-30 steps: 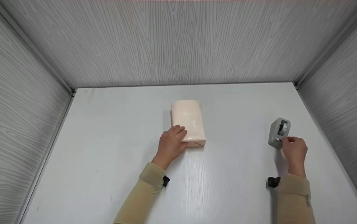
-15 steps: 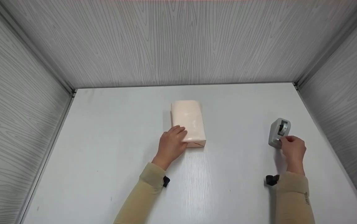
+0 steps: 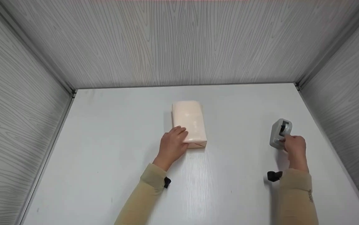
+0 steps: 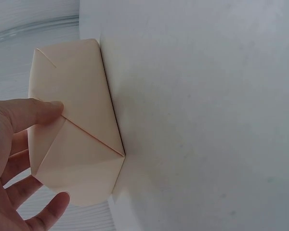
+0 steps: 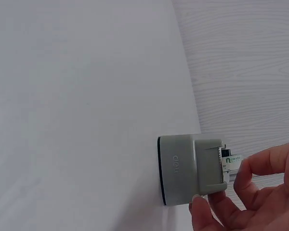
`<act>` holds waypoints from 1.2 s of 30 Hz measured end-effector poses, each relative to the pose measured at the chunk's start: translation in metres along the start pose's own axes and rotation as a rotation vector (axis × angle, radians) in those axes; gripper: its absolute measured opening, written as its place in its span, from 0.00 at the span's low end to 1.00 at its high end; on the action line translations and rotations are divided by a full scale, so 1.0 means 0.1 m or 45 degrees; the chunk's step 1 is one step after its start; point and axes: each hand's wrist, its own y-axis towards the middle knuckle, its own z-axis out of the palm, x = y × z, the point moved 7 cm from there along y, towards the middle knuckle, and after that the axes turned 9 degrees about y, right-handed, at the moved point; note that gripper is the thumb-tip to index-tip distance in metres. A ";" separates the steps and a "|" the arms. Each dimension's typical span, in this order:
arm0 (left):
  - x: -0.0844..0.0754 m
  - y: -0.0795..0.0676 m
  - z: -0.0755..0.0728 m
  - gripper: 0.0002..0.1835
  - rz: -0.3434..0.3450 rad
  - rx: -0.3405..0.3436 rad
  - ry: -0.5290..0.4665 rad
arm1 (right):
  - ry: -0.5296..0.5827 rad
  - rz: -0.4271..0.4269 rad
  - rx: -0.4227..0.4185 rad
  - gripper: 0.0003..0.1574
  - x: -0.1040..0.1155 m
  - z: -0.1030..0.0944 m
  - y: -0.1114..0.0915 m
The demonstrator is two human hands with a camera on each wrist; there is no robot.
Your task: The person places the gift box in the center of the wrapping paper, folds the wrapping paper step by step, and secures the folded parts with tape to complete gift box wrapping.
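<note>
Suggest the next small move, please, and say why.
Perhaps draw a little tape out with the right hand: its fingers are at the dispenser, while the left hand grips the package, whose end fold shows no tape I can make out.

Hands (image 4: 14,166) cut off at wrist views' edges, sleeves (image 3: 142,197) at head view's bottom, lettering (image 3: 311,196) illegibly small

White table (image 3: 229,168) under parcel (image 3: 191,120), dispenser (image 3: 275,135)

A booth-like workspace, with grey wood-grain panels (image 3: 179,43) on three sides of a white tabletop (image 3: 120,125).
</note>
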 end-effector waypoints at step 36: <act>-0.01 0.01 0.01 0.21 0.004 -0.016 0.015 | 0.882 0.168 0.123 0.36 -0.35 0.11 -0.26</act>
